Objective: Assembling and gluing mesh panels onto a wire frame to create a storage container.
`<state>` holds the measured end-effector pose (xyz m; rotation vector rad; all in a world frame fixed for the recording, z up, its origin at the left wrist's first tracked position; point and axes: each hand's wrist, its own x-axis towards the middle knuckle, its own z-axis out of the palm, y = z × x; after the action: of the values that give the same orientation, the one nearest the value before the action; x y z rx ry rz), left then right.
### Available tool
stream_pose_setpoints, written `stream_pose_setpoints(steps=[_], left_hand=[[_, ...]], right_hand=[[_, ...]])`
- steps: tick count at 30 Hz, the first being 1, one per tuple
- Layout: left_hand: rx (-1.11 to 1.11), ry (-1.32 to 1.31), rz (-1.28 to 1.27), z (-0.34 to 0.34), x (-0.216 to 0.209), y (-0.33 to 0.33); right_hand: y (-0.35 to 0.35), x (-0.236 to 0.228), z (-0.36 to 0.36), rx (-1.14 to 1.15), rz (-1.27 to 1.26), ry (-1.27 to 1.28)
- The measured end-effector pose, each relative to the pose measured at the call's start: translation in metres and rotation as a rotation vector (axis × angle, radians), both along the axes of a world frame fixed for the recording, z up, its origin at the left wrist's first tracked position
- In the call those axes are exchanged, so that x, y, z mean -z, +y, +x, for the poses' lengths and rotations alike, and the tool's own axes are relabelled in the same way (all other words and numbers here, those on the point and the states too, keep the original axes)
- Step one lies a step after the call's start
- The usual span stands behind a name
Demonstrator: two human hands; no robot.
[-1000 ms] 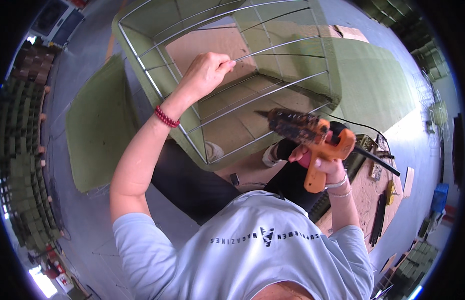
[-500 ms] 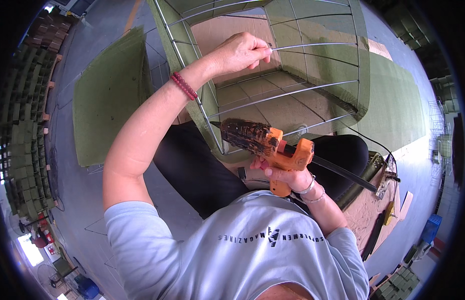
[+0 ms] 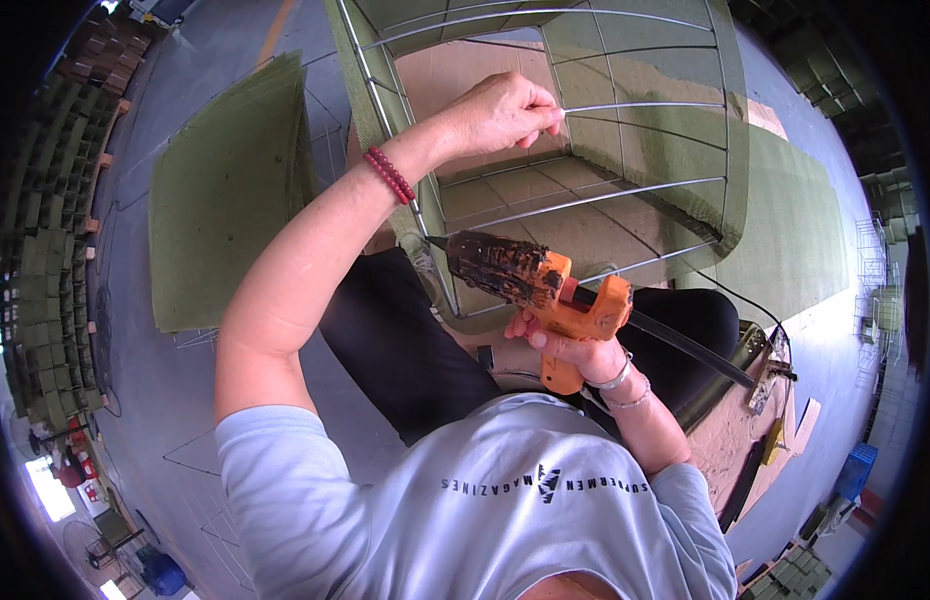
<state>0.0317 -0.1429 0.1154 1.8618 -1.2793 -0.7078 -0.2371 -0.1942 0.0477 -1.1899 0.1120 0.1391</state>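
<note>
A large wire frame (image 3: pixel 640 105) lined with green mesh cloth (image 3: pixel 737 190) lies open in front of me, tilted across my lap. My left hand (image 3: pixel 505 110) is closed in a pinch on one of its cross wires. In my right hand (image 3: pixel 580 352) is an orange hot glue gun (image 3: pixel 577 312), its front half crusted with dark residue. A black glue stick (image 3: pixel 690 350) runs out of its rear. The gun's nozzle points left, at the frame's near left edge. Whether the tip touches the wire or the cloth I cannot tell.
Green cloth-covered panels (image 3: pixel 220 200) stand at the left, and another green sheet (image 3: pixel 795 200) lies at the right. A cardboard-topped surface (image 3: pixel 710 440) with tools sits by my right elbow, where a black cable trails. Stacked green goods (image 3: pixel 50 250) line the far left.
The wire frame has shifted slightly right and toward me, with my left hand still pinching its wire. The glue gun has moved only a little, and its nozzle now overlaps the frame's left edge.
</note>
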Motion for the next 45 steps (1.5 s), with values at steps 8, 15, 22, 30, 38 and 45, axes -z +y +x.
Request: stream_pose_setpoints(steps=[8, 15, 22, 30, 38, 45], left_hand=[[0.008, 0.004, -0.015, 0.002, 0.0, -0.001], [0.012, 0.039, 0.007, 0.009, -0.001, -0.004], [0.019, 0.076, 0.015, 0.009, -0.001, -0.004], [0.026, 0.086, 0.011, 0.007, 0.001, -0.003], [0.023, 0.185, 0.041, 0.007, -0.001, -0.003], [0.028, 0.122, 0.023, 0.011, -0.001, -0.005]], right_hand=[[0.003, -0.007, 0.001, 0.041, 0.025, 0.029], [-0.002, -0.01, 0.01, 0.034, 0.007, 0.02], [-0.002, -0.014, 0.011, 0.007, -0.032, 0.074], [-0.006, -0.03, 0.019, 0.063, -0.048, 0.044], [-0.006, -0.031, 0.025, 0.09, -0.073, -0.002], [-0.006, -0.023, 0.02, 0.092, -0.057, -0.003]])
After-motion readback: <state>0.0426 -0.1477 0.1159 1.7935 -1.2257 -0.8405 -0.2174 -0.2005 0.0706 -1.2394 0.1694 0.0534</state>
